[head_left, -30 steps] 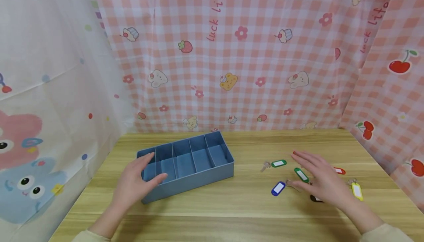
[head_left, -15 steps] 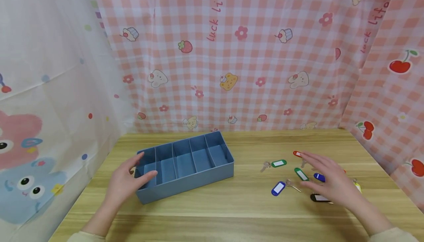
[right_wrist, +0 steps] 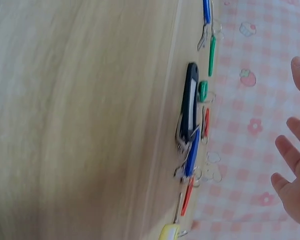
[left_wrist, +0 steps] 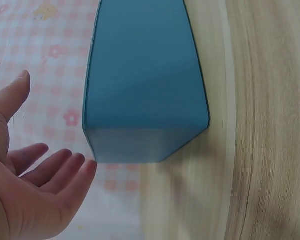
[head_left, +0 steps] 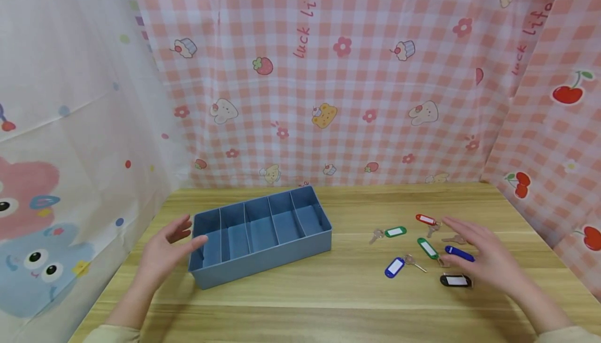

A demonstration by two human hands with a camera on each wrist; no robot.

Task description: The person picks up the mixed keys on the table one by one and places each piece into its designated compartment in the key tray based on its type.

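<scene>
A grey-blue divided box (head_left: 267, 262) stands on the table at the left, its several compartments bare inside. My left hand (head_left: 161, 252) hovers with spread fingers at the box's left end; in the left wrist view the fingertips (left_wrist: 85, 172) are close by its corner. Over the right part of the table is my right hand (head_left: 490, 259), fingers loosely extended and holding nothing. Around it lie keys on label tags: a black tag (head_left: 455, 281), a blue tag (head_left: 460, 253), a green tag (head_left: 428, 248) and a red tag (head_left: 425, 219). The hand hides others.
Nearer the box lie another green tag (head_left: 395, 232) with a key and a second blue tag (head_left: 394, 267). The right wrist view shows a yellow tag (right_wrist: 169, 232) and another red tag (right_wrist: 188, 197). A checked cloth (head_left: 343, 87) hangs behind the wooden table (head_left: 281, 306).
My left hand has drawn back leftward from over the box to beside its end. My right hand has shifted right, uncovering more key tags. The box's left end has shifted slightly.
</scene>
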